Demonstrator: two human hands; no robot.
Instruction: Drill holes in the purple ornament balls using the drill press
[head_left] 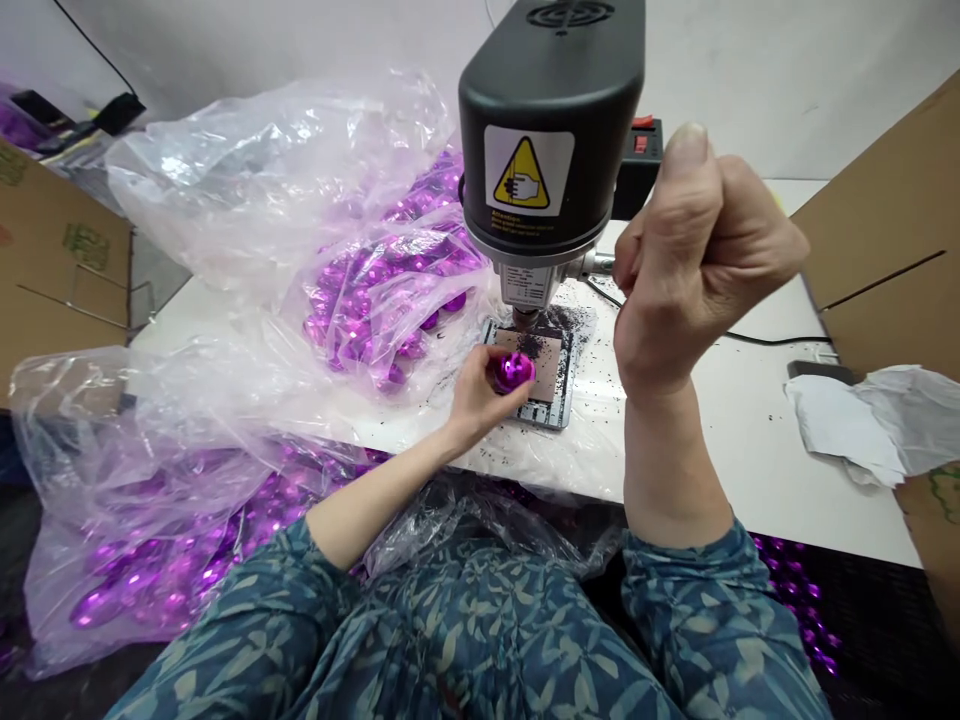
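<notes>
My left hand [476,395] grips a shiny purple ball [511,371] and holds it on the small metal plate [559,385] under the spindle of a black bench drill press [551,130]. My right hand [694,265] is raised to the right of the machine, closed in a fist around its metal feed lever [596,263], thumb up. Dark shavings lie scattered over the plate and the white table [720,420] around it.
Clear plastic bags [247,190] of purple balls [390,290] are heaped to the left, and another bag [150,540] hangs at my left knee. Cardboard boxes stand at left [60,270] and right [892,240]. Crumpled white paper [870,420] lies at the right. A black power unit with red switch [641,150] sits behind.
</notes>
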